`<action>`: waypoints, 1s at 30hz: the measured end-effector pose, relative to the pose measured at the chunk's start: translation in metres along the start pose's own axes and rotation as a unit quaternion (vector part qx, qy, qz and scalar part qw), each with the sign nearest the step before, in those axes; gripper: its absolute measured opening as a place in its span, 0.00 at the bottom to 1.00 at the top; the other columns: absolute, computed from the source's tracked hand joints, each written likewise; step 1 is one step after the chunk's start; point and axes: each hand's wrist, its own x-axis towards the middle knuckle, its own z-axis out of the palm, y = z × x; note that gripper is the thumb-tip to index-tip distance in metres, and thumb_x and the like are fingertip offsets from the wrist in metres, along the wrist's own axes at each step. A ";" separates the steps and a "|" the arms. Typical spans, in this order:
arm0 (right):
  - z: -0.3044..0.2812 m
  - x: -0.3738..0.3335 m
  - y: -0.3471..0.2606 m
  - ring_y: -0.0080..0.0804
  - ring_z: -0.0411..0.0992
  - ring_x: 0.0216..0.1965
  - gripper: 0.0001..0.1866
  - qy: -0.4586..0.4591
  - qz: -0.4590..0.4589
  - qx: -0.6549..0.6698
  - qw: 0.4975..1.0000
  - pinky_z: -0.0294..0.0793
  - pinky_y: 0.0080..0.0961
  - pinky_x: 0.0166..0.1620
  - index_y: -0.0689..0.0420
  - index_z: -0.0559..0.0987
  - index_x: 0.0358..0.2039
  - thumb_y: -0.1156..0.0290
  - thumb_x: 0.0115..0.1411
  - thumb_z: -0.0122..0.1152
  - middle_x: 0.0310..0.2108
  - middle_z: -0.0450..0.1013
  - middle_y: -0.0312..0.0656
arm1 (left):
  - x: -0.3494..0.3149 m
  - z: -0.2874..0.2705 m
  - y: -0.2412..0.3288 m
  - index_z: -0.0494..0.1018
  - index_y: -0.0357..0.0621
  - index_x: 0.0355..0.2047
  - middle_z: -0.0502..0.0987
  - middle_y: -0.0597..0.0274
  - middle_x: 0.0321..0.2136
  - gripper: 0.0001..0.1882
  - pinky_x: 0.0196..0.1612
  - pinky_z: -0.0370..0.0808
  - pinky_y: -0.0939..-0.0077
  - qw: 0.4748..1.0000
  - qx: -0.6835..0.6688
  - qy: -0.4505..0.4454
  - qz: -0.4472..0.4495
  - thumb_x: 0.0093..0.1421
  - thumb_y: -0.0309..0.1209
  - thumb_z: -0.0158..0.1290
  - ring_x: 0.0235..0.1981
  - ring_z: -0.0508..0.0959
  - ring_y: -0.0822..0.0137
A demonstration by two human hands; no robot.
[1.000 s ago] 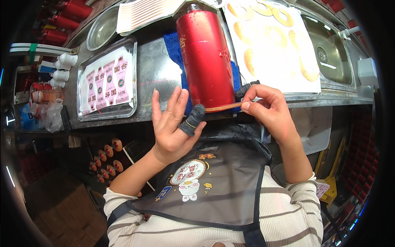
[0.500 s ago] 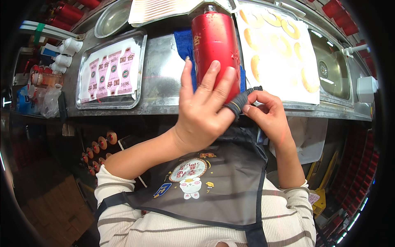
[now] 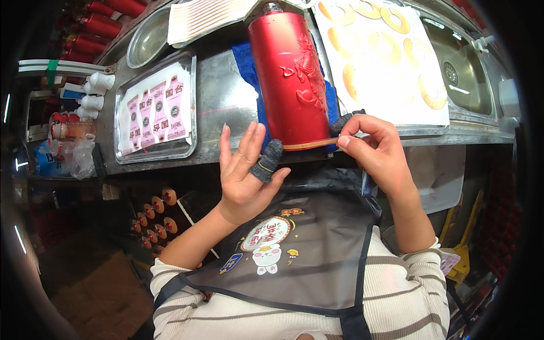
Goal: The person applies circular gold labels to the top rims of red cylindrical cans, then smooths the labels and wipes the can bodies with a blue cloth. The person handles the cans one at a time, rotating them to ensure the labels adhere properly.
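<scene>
A red bottle [image 3: 288, 73] with raised decoration lies on a blue cloth [image 3: 245, 63], its neck pointing away and its base toward me. Along the base edge runs a thin gold strip [image 3: 309, 145]. My right hand [image 3: 377, 148] pinches thumb and fingertip together at the right end of that strip. A dark grey finger cover [image 3: 342, 120] is on one of its fingers. My left hand [image 3: 245, 175] has its fingers spread and holds nothing. Its index finger, in another grey finger cover [image 3: 267, 161], is at the left corner of the bottle's base.
To the left, a metal tray [image 3: 192, 96] holds pink printed labels [image 3: 158, 107]. A metal bowl [image 3: 148, 42] and a white striped sheet [image 3: 207, 22] lie farther back. On the right are curved gold pieces on white paper [image 3: 391, 110], then a sink [image 3: 467, 79].
My left hand has come off the bottle, moving left and toward me. The gold strip along the base is now exposed. My right hand stays pinched near the base's right side.
</scene>
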 end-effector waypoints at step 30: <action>0.007 0.004 0.016 0.09 0.61 0.20 0.05 0.006 -0.022 0.040 0.999 0.57 0.12 0.23 0.58 0.78 0.29 0.73 0.60 0.64 0.24 0.71 0.26 | 0.017 0.001 -0.001 0.79 0.30 0.48 0.70 0.37 0.62 0.28 0.67 0.54 0.31 0.999 -0.021 0.040 -0.015 0.47 0.29 0.72 0.62 0.73 0.40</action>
